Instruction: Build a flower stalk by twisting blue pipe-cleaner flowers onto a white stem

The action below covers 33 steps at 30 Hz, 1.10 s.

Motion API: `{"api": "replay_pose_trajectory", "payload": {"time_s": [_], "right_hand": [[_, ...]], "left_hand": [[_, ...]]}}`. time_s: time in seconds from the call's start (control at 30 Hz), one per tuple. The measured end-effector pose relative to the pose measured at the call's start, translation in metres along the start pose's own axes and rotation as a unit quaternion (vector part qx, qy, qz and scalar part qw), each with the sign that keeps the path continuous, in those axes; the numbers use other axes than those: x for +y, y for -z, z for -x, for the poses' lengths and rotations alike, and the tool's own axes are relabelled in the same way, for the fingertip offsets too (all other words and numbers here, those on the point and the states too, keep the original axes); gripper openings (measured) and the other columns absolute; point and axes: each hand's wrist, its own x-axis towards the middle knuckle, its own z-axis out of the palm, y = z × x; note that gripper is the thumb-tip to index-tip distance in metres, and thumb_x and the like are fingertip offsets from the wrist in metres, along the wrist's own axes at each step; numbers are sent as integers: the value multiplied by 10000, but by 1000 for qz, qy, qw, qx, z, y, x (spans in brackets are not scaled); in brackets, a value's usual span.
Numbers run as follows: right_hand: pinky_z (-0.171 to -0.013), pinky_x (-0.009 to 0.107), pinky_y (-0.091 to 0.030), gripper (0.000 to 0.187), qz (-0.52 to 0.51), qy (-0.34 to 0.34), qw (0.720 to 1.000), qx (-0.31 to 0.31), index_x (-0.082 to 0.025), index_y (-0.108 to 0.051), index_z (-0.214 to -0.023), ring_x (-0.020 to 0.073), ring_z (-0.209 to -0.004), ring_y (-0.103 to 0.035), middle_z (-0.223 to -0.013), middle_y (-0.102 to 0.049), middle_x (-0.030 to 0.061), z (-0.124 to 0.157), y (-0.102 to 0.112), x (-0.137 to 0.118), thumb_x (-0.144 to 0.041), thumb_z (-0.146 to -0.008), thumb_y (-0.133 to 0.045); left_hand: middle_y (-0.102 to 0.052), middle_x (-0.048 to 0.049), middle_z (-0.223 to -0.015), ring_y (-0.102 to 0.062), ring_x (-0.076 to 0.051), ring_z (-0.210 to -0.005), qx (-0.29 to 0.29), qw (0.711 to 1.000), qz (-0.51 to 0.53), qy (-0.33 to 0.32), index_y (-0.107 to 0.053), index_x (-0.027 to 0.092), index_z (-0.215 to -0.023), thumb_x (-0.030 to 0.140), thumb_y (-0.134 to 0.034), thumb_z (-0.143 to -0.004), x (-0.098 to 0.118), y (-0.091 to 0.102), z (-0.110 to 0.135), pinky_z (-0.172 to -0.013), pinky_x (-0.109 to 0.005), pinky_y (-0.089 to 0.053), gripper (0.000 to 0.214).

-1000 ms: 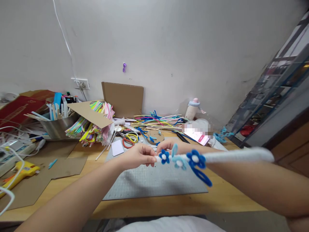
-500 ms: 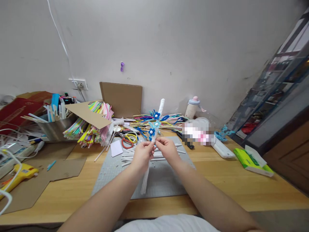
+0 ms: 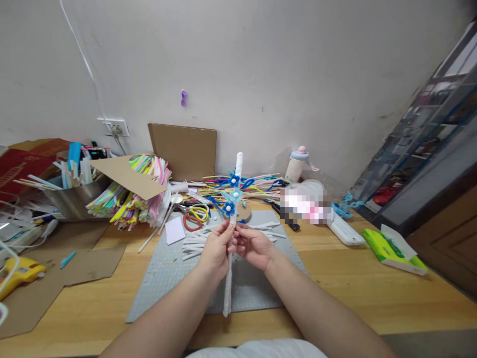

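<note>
Both hands hold a long white fuzzy stick [image 3: 228, 283] upright over a grey cutting mat [image 3: 164, 278]. My left hand [image 3: 215, 248] pinches the stick near its middle, fingers closed. My right hand [image 3: 254, 246] is closed on it from the right side at the same height. Three small blue pipe-cleaner flowers [image 3: 233, 194] are fixed to the stick just above my fingers. The stick's white top [image 3: 239, 161] rises in front of the wall. Its lower end hangs down toward the mat's near edge.
White pipe-cleaner pieces [image 3: 194, 241] lie on the mat. Behind it are coloured pipe cleaners [image 3: 246, 186], red and yellow rings [image 3: 194, 217], a bundle of coloured strips [image 3: 130, 199], a steel bowl [image 3: 74, 199], cardboard [image 3: 182, 149], a small bottle [image 3: 296, 166]. A glue gun [image 3: 18, 276] lies left, a green pack [image 3: 395, 248] right.
The stick swung from lying sideways toward the right to standing upright. Both hands drew closer together and lower over the mat, and the view shifted slightly.
</note>
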Motion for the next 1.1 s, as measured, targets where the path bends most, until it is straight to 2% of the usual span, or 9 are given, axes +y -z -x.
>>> {"api": "replay_pose_trajectory", "payload": {"time_s": [0.2, 0.3, 0.4, 0.53, 0.77, 0.97, 1.03, 1.1], "right_hand": [[-374, 112, -267, 164, -16, -6, 999, -29, -161, -565, -779, 84, -623, -577, -730, -626, 6, 6, -5, -7, -149, -673, -689], [-358, 112, -252, 164, -19, 1, 1000, -19, -166, -568, -806, 43, -507, -503, -718, -612, -8, 8, -8, -9, -191, -689, -680], [-336, 115, -221, 217, 16, 24, 1000, 3, -175, -575, -873, 25, -419, -412, -667, -588, -23, 8, -10, -10, -239, -692, -675], [-338, 118, -196, 250, 96, 33, 995, 23, -163, -574, -867, 57, -476, -469, -654, -585, -9, 8, -9, -10, -219, -654, -692], [-360, 111, -191, 201, 67, -34, 997, -30, -152, -587, -844, 26, -459, -417, -686, -583, -11, 11, -5, -19, -238, -681, -668], [-388, 138, -212, 230, 173, 32, 984, 9, -160, -598, -870, 48, -462, -435, -611, -582, -15, 7, -4, -12, -256, -674, -671], [-396, 153, -242, 199, 220, 81, 971, 47, -161, -601, -813, 55, -447, -430, -573, -567, -27, 5, -5, -8, -270, -663, -671], [-422, 181, -308, 156, 273, 161, 944, 92, -164, -597, -741, 73, -456, -452, -558, -553, -32, 3, -6, -2, -273, -655, -667]], "left_hand": [[-551, 10, -630, -477, -20, -455, -51, 990, 106, 81, -548, 148, -843, 112, -598, -736, 9, 10, -5, -329, -70, -301, 124], [-544, 2, -631, -469, -21, -455, -66, 986, 110, 106, -554, 128, -828, 115, -556, -773, 11, 14, -7, -323, -77, -303, 57], [-543, 2, -637, -464, -17, -454, -72, 987, 100, 106, -559, 123, -826, 128, -562, -775, 10, 15, -6, -324, -79, -304, 51], [-539, 6, -636, -463, -14, -454, -66, 988, 91, 106, -558, 127, -825, 123, -571, -768, 8, 14, -5, -322, -74, -288, 58], [-527, 14, -629, -449, -9, -450, -78, 991, 58, 94, -569, 130, -842, 136, -610, -741, 8, 13, -5, -327, -71, -280, 108], [-515, 30, -656, -442, -1, -447, -50, 995, 38, 73, -559, 144, -874, 137, -671, -680, 8, 8, -2, -314, -64, -257, 223], [-518, 30, -672, -444, -3, -450, -36, 997, 37, 63, -554, 151, -877, 147, -683, -667, 6, 7, -2, -313, -67, -255, 246], [-526, 28, -682, -447, -7, -455, -19, 998, 33, 48, -549, 153, -865, 151, -694, -652, 5, 8, -2, -317, -72, -256, 258]]}}
